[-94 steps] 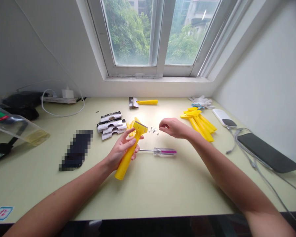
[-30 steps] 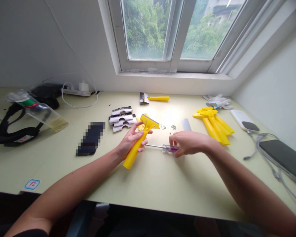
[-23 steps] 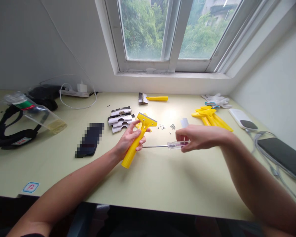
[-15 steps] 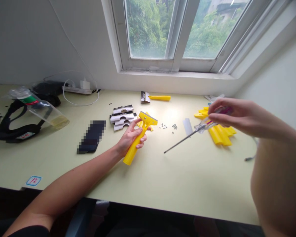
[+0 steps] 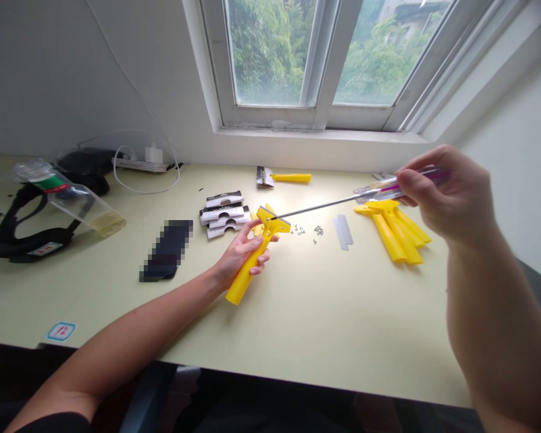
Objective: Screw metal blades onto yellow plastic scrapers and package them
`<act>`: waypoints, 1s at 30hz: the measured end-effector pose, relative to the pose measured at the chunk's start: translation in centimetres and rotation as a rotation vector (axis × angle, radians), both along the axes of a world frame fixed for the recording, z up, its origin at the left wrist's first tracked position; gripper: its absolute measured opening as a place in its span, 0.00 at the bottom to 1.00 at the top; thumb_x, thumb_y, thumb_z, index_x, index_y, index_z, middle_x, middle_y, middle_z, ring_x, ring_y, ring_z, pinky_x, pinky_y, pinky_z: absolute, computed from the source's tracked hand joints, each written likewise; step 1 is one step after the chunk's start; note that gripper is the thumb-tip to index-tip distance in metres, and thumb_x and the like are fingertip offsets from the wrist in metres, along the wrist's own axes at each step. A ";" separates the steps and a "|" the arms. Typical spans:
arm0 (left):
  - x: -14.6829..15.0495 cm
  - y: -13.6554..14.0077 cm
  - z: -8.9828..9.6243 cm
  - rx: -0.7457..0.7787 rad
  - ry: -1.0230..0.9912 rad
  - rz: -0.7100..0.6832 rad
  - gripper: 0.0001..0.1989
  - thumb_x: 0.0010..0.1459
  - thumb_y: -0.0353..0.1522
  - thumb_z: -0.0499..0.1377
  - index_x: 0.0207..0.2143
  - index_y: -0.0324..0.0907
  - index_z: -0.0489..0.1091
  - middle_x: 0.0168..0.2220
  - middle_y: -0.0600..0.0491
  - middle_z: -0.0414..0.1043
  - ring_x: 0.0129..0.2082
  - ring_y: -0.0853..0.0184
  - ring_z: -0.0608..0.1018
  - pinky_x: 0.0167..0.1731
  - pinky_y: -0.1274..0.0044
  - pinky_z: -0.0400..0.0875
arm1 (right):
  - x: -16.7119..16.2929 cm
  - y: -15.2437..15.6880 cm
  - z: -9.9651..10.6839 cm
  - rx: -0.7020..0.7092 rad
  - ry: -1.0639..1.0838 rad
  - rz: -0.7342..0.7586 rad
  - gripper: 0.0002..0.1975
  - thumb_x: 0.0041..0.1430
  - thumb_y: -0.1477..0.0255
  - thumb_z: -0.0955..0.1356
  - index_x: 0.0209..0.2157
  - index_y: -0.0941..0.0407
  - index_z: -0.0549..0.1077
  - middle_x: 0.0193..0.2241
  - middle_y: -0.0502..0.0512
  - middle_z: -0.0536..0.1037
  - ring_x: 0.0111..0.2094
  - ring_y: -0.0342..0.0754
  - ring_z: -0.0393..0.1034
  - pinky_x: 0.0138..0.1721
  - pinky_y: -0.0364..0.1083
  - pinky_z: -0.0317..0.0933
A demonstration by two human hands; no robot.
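Note:
My left hand (image 5: 244,252) is wrapped round the yellow handle of a scraper (image 5: 247,273), its wide head pointing up and away from me. A metal blade strip lies along the head's far edge. In my right hand (image 5: 446,186) is a screwdriver (image 5: 324,207) with a clear and purple handle, held nearly level. Its tip meets the scraper's head near a screw; I cannot tell whether it sits in the slot. Small nuts (image 5: 298,229) and screws (image 5: 318,230) lie on the table just right of the scraper, and a loose blade (image 5: 342,232) lies further right.
Several yellow scraper handles (image 5: 394,234) are piled at the right. Black-and-white card sleeves (image 5: 225,213) are stacked behind my left hand, and a packaged scraper (image 5: 284,177) lies near the window. A dark phone (image 5: 166,252), a tilted bottle (image 5: 79,201) and a black strap (image 5: 27,240) occupy the left.
My right hand has risen and swung the screwdriver from pointing down at the table up to the scraper's head. The left hand has barely moved.

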State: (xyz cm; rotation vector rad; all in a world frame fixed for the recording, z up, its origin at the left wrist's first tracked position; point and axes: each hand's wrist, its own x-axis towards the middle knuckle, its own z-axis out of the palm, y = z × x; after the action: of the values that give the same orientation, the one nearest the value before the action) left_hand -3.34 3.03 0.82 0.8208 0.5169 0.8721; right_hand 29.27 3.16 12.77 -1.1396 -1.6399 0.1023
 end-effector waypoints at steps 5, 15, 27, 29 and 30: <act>0.0 0.0 0.0 0.001 -0.007 -0.003 0.21 0.60 0.32 0.60 0.54 0.52 0.58 0.48 0.47 0.69 0.22 0.77 0.69 0.14 0.87 0.61 | -0.4 0.1 -0.1 -0.009 -0.004 0.007 0.14 0.53 0.61 0.73 0.30 0.57 0.70 0.19 0.49 0.71 0.19 0.40 0.67 0.19 0.39 0.60; 0.0 -0.1 0.0 -0.020 -0.038 0.002 0.24 0.59 0.32 0.62 0.54 0.52 0.58 0.46 0.48 0.69 0.22 0.77 0.70 0.13 0.87 0.61 | -0.7 0.1 -0.2 -0.031 0.005 -0.029 0.12 0.54 0.63 0.73 0.30 0.57 0.71 0.19 0.50 0.72 0.19 0.40 0.68 0.19 0.38 0.60; 0.0 0.0 0.0 -0.019 -0.035 -0.006 0.23 0.59 0.31 0.61 0.54 0.52 0.57 0.46 0.48 0.69 0.22 0.77 0.70 0.13 0.88 0.61 | -0.7 0.0 -0.2 0.046 0.026 -0.039 0.15 0.53 0.59 0.73 0.30 0.57 0.71 0.18 0.49 0.70 0.18 0.41 0.67 0.18 0.40 0.59; 0.0 0.0 0.0 -0.023 -0.042 -0.007 0.24 0.59 0.31 0.61 0.55 0.52 0.57 0.46 0.48 0.69 0.22 0.77 0.70 0.13 0.88 0.61 | -0.7 0.1 -0.3 0.041 0.012 -0.050 0.15 0.53 0.59 0.73 0.30 0.57 0.71 0.19 0.50 0.70 0.19 0.41 0.67 0.19 0.41 0.60; 0.0 -0.1 0.0 -0.024 -0.044 -0.007 0.24 0.59 0.31 0.62 0.55 0.52 0.57 0.46 0.48 0.70 0.22 0.77 0.70 0.13 0.87 0.61 | -0.7 0.1 -0.3 0.037 0.007 -0.054 0.16 0.53 0.58 0.72 0.30 0.57 0.71 0.19 0.50 0.71 0.19 0.41 0.67 0.19 0.41 0.60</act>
State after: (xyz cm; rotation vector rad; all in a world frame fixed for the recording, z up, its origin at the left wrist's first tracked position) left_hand -3.33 2.98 0.84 0.7795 0.4853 0.8744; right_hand 28.57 3.28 12.43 -1.1531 -1.5976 0.0403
